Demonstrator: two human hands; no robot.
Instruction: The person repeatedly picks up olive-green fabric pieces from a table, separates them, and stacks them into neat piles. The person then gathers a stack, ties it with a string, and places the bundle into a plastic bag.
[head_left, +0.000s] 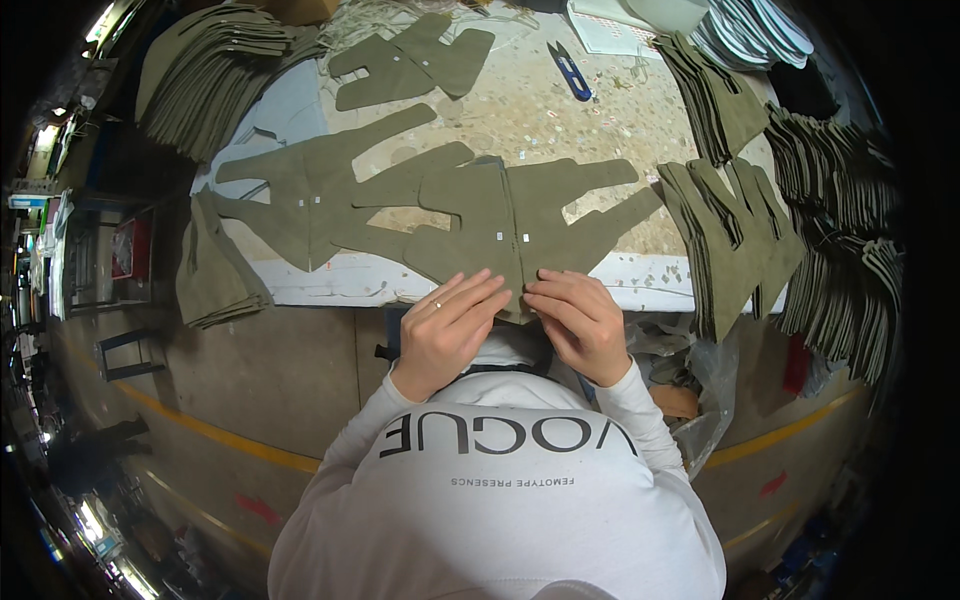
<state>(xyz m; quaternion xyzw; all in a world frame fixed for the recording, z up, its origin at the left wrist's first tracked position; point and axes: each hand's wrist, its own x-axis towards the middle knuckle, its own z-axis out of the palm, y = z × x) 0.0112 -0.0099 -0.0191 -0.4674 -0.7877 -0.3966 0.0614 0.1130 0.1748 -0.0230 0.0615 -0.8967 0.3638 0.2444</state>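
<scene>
Two olive sheet pieces with cut-out arms lie side by side at the table's near edge, meeting along a straight middle line. My left hand [450, 328] rests on the near end of the left olive piece [465, 215], fingers long and together, a ring on one. Curled fingers of my right hand [582, 322] close on the near end of the right olive piece [560, 205]. Both sets of fingertips sit beside the middle line, where the near tip overhangs the table. My thumbs are mostly hidden. Each piece bears a small white label near the line.
A joined olive piece [310, 190] lies to the left, partly beside the worked pair. Loose olive pieces [410, 65] and blue thread snips [570, 72] lie farther back. Olive stacks [215, 60] stand far left, with more stacks [735, 235] at the right. A clear plastic bag [708, 385] hangs below.
</scene>
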